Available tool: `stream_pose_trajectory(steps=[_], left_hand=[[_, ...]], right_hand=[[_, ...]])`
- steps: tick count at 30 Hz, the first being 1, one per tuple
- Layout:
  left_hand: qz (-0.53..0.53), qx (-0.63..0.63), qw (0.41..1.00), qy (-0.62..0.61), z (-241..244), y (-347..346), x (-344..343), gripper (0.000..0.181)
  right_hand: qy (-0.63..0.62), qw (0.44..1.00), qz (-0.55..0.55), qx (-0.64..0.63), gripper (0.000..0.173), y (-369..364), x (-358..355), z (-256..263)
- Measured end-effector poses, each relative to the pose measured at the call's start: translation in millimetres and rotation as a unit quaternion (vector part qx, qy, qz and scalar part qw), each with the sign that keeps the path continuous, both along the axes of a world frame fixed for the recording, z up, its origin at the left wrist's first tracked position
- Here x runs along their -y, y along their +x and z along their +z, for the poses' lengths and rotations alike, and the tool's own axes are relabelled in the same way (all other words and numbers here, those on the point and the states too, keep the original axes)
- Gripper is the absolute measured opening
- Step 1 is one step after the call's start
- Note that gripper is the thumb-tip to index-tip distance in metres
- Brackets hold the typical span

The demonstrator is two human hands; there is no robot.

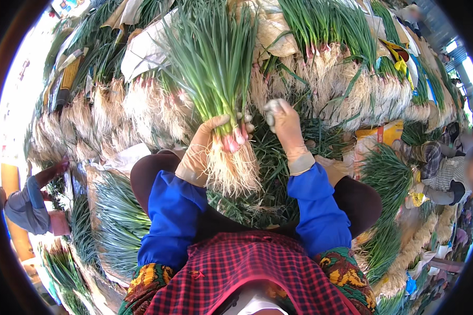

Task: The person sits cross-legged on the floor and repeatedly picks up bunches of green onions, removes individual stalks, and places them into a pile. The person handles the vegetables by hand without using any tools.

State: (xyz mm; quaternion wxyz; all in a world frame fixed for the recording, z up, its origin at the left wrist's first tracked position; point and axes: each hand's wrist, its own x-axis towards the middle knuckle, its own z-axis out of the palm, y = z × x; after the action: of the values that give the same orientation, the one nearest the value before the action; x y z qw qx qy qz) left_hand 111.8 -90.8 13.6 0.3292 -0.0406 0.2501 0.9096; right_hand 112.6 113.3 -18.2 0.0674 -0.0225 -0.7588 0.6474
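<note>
My left hand point(199, 153), in a pale work glove, grips a bunch of green onions point(220, 67) around the base of its stalks. The bunch stands leaves away from me, its pink bulbs and long pale roots hanging towards my lap. To the right of the roots, my gloved right hand point(287, 128) is raised with curled fingers, slightly blurred; nothing shows in it. Loose cut leaves point(278, 169) cover the ground between my knees.
Rows of rooted onions point(157, 100) lie ahead, partly under sacking point(274, 29). More onion leaves point(120, 212) lie on sheeting at my left. At right, a person point(443, 173) sits beside another leaf pile point(384, 185); a second person point(27, 210) is at far left.
</note>
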Motion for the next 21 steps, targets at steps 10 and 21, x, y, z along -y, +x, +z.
stream_pose_trajectory(steps=[10, 21], left_hand=[[-0.008, 0.014, 0.999, -0.043, -1, -2, 0, 0.032], [-0.027, 0.079, 0.994, -0.067, 3, 2, -6, 0.025]], right_hand=[[0.241, 0.964, -0.031, -0.108, 0.022, -9, 23, 5], [0.231, 0.967, 0.069, 0.082, 0.037, -40, 22, 31]])
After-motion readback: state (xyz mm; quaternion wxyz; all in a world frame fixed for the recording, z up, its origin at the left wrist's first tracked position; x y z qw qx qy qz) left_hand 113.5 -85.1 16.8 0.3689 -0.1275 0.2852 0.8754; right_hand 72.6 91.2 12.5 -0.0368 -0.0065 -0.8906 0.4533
